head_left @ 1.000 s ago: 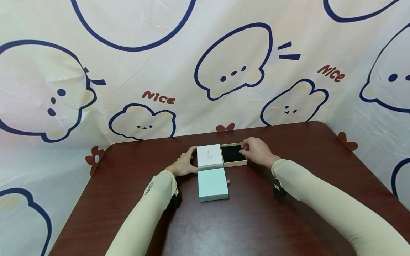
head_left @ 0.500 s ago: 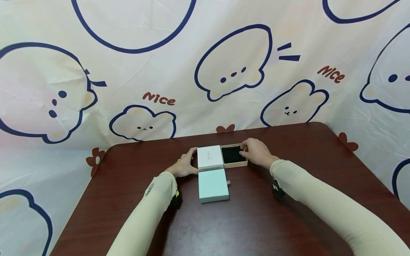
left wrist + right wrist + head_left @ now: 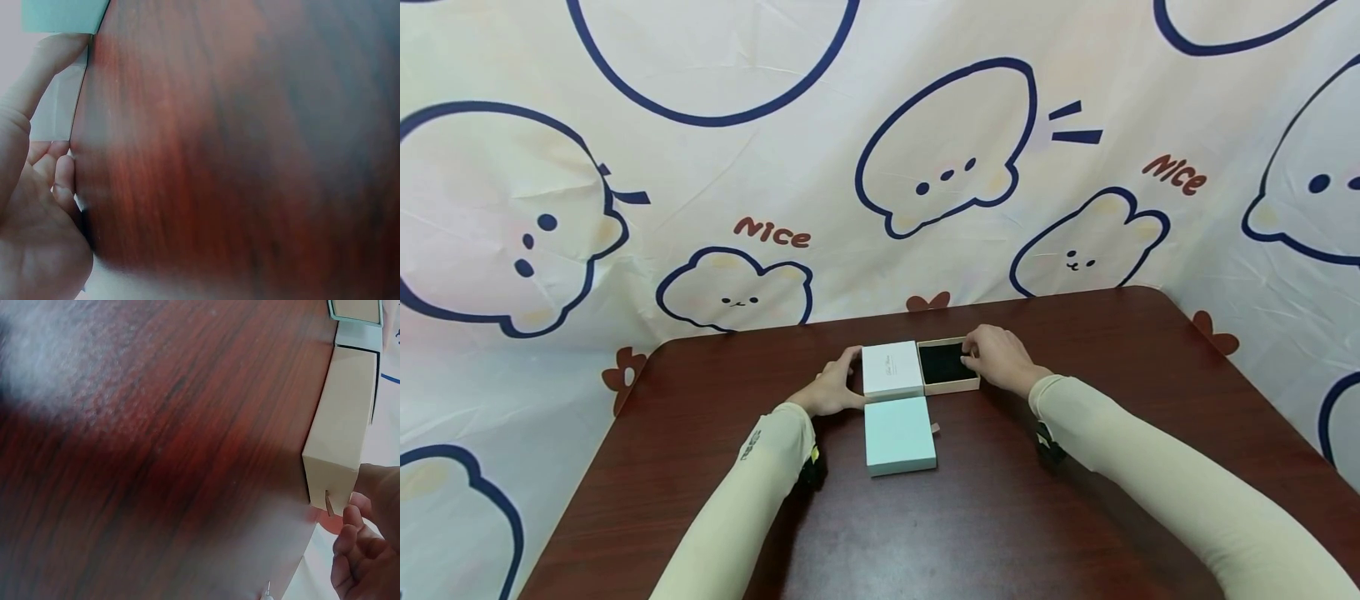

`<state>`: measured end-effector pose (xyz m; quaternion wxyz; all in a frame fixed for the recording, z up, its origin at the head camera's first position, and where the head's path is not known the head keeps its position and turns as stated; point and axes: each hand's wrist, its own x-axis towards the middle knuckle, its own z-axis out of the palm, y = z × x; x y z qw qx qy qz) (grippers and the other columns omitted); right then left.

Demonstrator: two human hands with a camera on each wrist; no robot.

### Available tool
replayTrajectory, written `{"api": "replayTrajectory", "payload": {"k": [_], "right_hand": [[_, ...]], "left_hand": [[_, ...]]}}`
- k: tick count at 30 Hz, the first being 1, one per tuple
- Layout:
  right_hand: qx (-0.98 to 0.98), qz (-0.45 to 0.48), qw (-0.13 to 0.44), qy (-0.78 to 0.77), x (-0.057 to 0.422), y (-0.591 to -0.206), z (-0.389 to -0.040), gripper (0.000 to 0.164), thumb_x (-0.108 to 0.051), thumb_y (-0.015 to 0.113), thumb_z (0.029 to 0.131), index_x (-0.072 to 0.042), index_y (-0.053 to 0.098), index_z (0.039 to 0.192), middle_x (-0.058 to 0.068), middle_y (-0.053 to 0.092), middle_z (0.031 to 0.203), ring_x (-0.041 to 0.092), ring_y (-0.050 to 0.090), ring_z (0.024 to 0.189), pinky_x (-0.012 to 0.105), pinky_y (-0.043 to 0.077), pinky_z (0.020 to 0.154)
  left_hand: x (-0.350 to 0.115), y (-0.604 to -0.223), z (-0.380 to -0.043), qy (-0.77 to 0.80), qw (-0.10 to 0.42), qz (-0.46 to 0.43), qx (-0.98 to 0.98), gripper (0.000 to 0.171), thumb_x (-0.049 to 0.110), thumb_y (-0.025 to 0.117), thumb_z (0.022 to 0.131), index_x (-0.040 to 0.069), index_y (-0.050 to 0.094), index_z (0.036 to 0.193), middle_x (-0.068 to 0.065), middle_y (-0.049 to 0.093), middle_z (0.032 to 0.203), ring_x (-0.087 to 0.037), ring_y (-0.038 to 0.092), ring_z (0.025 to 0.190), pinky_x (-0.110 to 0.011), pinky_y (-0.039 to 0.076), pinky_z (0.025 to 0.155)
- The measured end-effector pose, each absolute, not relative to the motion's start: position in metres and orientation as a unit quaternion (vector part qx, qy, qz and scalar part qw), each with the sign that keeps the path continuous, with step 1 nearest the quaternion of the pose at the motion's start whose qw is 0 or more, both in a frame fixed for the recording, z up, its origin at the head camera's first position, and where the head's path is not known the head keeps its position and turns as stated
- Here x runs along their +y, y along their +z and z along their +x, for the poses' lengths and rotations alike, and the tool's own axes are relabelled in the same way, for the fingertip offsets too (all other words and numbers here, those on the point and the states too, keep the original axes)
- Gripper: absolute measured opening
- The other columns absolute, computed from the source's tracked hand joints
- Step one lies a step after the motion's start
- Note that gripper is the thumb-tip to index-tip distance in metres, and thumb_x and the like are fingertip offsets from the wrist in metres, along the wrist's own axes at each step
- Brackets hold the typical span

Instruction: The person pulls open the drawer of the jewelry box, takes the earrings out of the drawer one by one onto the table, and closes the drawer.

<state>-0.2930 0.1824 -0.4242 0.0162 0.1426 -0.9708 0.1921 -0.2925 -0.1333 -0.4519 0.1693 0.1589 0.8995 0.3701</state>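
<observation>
A white drawer-style gift box with small lettering on its lid (image 3: 891,367) lies toward the back of the table. My left hand (image 3: 830,387) grips it at its left end, thumb on the near side and fingers around the far side. The cream drawer (image 3: 951,386) sticks out of its right end, showing a black lining (image 3: 942,363). My right hand (image 3: 1002,358) holds the drawer's outer end, with thumb and forefinger over the edge. In the right wrist view, a ribbon tab (image 3: 329,503) hangs on the drawer's end wall, beside the curled fingers.
A pale teal box (image 3: 899,436) lies directly in front of the white one, a small ribbon tab (image 3: 936,428) at its right side. The dark wood table (image 3: 992,517) ends at a cartoon-printed cloth backdrop (image 3: 827,183) behind and at both sides.
Both hands and both boxes keep their places. The head view has tipped very slightly upward, so everything sits a touch lower in it.
</observation>
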Motion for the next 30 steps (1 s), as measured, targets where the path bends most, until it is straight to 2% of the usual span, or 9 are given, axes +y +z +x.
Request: {"api": "replayTrajectory", "payload": {"k": [12, 25, 30], "right_hand": [[-0.972, 0.164, 0.033, 0.165, 0.1814, -0.4290, -0.2962, 0.014, -0.018, 0.071, 0.095, -0.008, 0.079, 0.099, 0.005, 0.071, 0.092, 0.016, 0.061, 0.075, 0.033, 0.051, 0.068], [-0.970, 0.157, 0.016, 0.186, 0.1823, -0.4268, -0.2977, 0.010, -0.017, 0.072, 0.094, -0.009, 0.077, 0.094, 0.003, 0.069, 0.083, 0.015, 0.059, 0.068, 0.030, 0.047, 0.062], [-0.967, 0.160, 0.021, 0.197, 0.1832, -0.4234, -0.2962, 0.009, -0.016, 0.072, 0.094, -0.008, 0.077, 0.094, 0.005, 0.072, 0.087, 0.016, 0.060, 0.072, 0.033, 0.050, 0.066]], "left_hand": [[-0.1316, -0.4511, -0.2922, 0.368, 0.169, 0.158, 0.901, 0.098, 0.021, 0.081, 0.087, 0.016, 0.017, 0.160, -0.014, 0.027, 0.164, -0.037, 0.035, 0.142, -0.061, 0.024, 0.115], [-0.1320, -0.4504, -0.2911, 0.368, 0.171, 0.159, 0.900, 0.098, 0.023, 0.081, 0.086, 0.016, 0.018, 0.160, -0.014, 0.028, 0.163, -0.038, 0.035, 0.142, -0.062, 0.025, 0.115], [-0.1324, -0.4503, -0.2911, 0.368, 0.175, 0.157, 0.900, 0.098, 0.023, 0.081, 0.087, 0.015, 0.016, 0.160, -0.015, 0.026, 0.164, -0.038, 0.034, 0.143, -0.062, 0.024, 0.115]]}}
